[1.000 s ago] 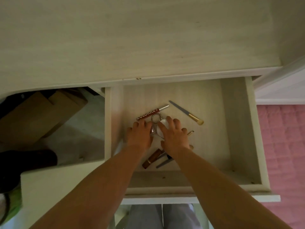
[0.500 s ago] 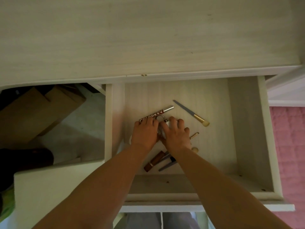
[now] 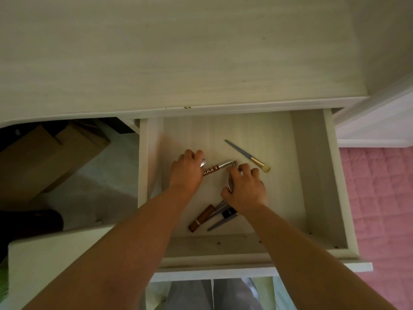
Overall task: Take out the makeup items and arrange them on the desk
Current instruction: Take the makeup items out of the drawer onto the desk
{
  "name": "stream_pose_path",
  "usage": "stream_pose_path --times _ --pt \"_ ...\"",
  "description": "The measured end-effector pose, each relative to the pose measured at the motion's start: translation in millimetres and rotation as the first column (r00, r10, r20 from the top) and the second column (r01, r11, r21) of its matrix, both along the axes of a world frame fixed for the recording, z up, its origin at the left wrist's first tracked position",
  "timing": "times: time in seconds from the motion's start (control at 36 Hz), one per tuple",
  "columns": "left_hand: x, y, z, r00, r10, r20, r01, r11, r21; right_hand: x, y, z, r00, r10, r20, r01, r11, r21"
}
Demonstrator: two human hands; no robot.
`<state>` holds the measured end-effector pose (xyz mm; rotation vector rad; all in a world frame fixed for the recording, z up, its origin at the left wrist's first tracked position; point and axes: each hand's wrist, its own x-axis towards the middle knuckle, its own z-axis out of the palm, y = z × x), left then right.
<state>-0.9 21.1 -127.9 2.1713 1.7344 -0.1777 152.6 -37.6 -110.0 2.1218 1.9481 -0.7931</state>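
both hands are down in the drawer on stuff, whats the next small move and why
Probably lift both hands straight up and carry their items to the desk top. The left hand already grips a silver-ended item, and the right hand curls round a round silver piece. The blue brush and brown tube lie loose in the drawer for later.

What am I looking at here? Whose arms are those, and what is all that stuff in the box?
Those arms belong to a person wearing a camera on their head, so you look down just as they do. The box is an open drawer pulled out from under a pale desk. Makeup things lie in it. The left hand grips something silvery beside a brown tube with letters. The right hand curls round a shiny round thing, mostly hidden. A blue-handled brush lies apart, untouched. Near the wrist sit a brown lipstick tube and a few thin sticks.
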Motion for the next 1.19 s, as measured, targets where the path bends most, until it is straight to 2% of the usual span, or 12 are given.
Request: stream_pose_path --times 0.08,0.19,0.36,0.44,0.53,0.61,0.69,0.78,0.86,1.0,1.14,1.19 --pt "3.4 2.1 -7.6 0.994 -0.059 -0.087 0.058 0.998 -0.024 0.5 1.8 -2.3 1.0 0.004 0.021 -0.004 1.0 -0.008" --pt "5.6 1.7 -18.0 0.986 -0.151 -0.071 0.141 0.982 -0.129 -0.3 4.2 -9.8 0.998 0.028 0.053 -0.026 0.999 -0.029" --pt "6.5 2.5 -20.1 0.974 -0.204 -0.093 0.202 0.979 -0.038 -6.0 8.4 -24.0 0.99 0.1 0.096 -0.092 0.992 -0.085" --pt "10.5 8.9 -16.7 0.963 -0.233 -0.134 0.224 0.971 -0.079 -6.9 12.2 -25.3 0.992 0.096 0.086 -0.089 0.992 -0.084" --pt "12.1 9.4 -6.3 0.986 -0.149 -0.077 0.135 0.978 -0.162 -5.7 13.0 -17.5 0.995 0.087 0.057 -0.082 0.993 -0.089" --pt "12.7 3.0 10.3 0.989 0.103 0.104 -0.067 0.949 -0.307 -3.2 9.9 2.7 0.999 0.049 0.008 -0.048 0.997 -0.066" --pt "13.8 -5.9 33.8 0.899 0.347 0.267 -0.198 0.865 -0.46 -1.2 8.3 28.8 0.999 0.03 -0.03 -0.031 0.999 -0.027" --pt "10.9 -17.3 63.1 0.817 0.461 0.347 -0.254 0.827 -0.501 -0.7 6.8 59.0 0.997 0.02 -0.07 -0.019 1.0 0.014" --pt "5.5 -27.1 90.4 0.685 0.576 0.445 -0.316 0.786 -0.531 0.7 4.7 88.5 0.993 0.017 -0.117 -0.009 0.998 0.068" --pt "-4.1 -21.9 147.4 0.493 0.634 0.596 -0.396 0.773 -0.495 1.3 20.1 136.4 0.982 0.084 -0.17 -0.051 0.981 0.189" --pt "-17.5 13.0 192.3 0.239 0.635 0.735 -0.492 0.732 -0.472 -15.6 63.0 175.7 0.971 0.104 -0.215 -0.032 0.949 0.314" --pt "-23.6 30.5 204.1 0.228 0.613 0.757 -0.502 0.74 -0.448 -25.8 82.5 184.4 0.962 0.09 -0.256 0.005 0.938 0.348"
